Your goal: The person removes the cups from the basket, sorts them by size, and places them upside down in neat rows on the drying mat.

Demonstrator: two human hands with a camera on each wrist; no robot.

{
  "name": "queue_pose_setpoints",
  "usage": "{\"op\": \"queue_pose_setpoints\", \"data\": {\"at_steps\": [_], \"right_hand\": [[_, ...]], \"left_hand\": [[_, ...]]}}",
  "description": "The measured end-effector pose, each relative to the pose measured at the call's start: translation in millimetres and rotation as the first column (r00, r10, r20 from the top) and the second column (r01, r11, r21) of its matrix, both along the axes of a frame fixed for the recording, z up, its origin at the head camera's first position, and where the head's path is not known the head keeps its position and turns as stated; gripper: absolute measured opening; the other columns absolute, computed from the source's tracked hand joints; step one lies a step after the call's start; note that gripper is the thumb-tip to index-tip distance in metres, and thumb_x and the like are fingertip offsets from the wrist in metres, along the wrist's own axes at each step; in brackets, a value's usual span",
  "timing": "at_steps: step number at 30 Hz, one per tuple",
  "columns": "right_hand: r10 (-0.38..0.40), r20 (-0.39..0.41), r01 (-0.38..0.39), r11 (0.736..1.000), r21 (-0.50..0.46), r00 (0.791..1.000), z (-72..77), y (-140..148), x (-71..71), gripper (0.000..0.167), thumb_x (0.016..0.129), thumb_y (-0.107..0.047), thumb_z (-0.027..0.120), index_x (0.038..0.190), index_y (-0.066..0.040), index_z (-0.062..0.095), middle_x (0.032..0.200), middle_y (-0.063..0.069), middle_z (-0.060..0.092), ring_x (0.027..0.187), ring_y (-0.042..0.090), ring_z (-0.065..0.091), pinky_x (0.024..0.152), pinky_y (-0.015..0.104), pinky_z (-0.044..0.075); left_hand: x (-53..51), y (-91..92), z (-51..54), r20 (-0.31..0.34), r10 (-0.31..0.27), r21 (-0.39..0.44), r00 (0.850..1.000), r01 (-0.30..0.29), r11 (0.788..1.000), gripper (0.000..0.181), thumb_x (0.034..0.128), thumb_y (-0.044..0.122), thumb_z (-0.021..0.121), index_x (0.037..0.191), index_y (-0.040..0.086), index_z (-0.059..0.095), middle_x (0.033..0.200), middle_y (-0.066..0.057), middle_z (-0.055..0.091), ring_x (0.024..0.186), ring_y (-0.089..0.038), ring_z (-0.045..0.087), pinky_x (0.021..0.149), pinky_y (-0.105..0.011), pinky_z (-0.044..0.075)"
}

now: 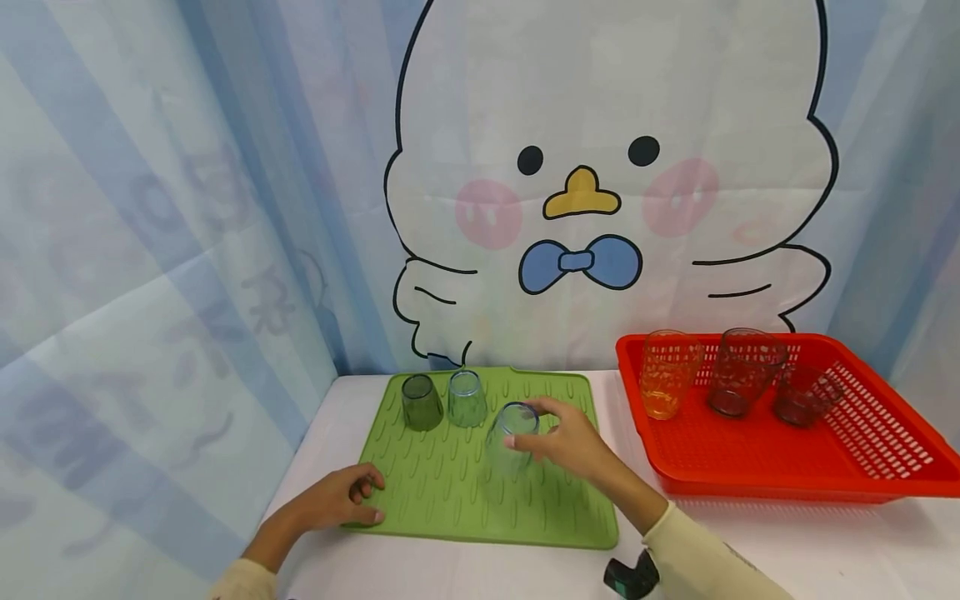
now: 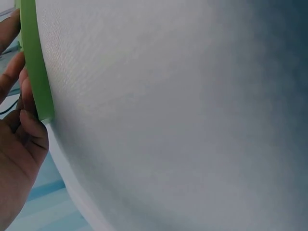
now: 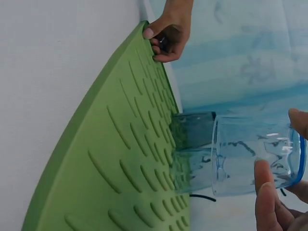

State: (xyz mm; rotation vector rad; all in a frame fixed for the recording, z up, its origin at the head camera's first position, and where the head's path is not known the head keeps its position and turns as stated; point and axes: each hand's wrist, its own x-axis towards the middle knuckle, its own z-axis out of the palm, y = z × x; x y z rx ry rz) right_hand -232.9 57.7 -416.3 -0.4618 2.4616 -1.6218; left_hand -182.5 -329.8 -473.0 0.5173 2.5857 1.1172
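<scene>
My right hand [image 1: 558,437] grips a clear blue-tinted drinking glass [image 1: 504,450] between thumb and fingers near its thick blue base. In the right wrist view the glass [image 3: 240,156] is upside down, its mouth towards the green drying mat [image 1: 450,500] and apart from it. My left hand [image 1: 333,497] rests at the mat's front left corner with loosely curled fingers touching the edge, also visible in the left wrist view. At the back left of the mat stand a dark grey glass [image 1: 422,404] and a light blue glass [image 1: 467,402], side by side.
Right of the mat, a red plastic basket [image 1: 750,467] holds an orange-tinted glass [image 1: 667,379], a tall dark glass [image 1: 738,379] and a short dark glass [image 1: 802,396]. A small black object [image 1: 632,575] lies by my right sleeve. Behind hangs a curtain [image 1: 465,108] with a cartoon bird.
</scene>
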Motion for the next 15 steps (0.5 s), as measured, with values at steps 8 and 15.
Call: {"op": "queue_pose_setpoints", "data": {"at_steps": [8, 15], "right_hand": [[-0.048, 0.027, 0.049, 0.999, -0.011, 0.998, -1.3, -15.7, -20.4, 0.070, 0.078, -0.036, 0.087, 0.138, -0.015, 0.059, 0.134, 0.017, 0.055, 0.069, 0.033, 0.069, 0.066, 0.037, 0.055], [-0.075, 0.021, 0.075, 0.997, -0.019, 0.997, -6.2, -24.3, -36.6, 0.066, 0.079, -0.031, 0.086, 0.137, -0.012, 0.060, 0.135, 0.020, 0.053, 0.073, 0.035, 0.071, 0.069, 0.041, 0.058]], "left_hand": [[0.2, -0.9, -2.1, -0.023, -0.010, -0.005, 1.000, 0.010, 1.000, 0.039, 0.0848, 0.024, 0.080, 0.112, 0.004, 0.060, 0.093, -0.006, 0.052, 0.080, -0.009, 0.048, 0.069, -0.023, 0.042], [-0.5, -0.6, -1.5, -0.033, -0.009, -0.024, 0.999, 0.008, 1.000, 0.040, 0.0844, 0.026, 0.081, 0.111, 0.005, 0.060, 0.092, -0.005, 0.052, 0.080, -0.009, 0.048, 0.070, -0.024, 0.042]]}}
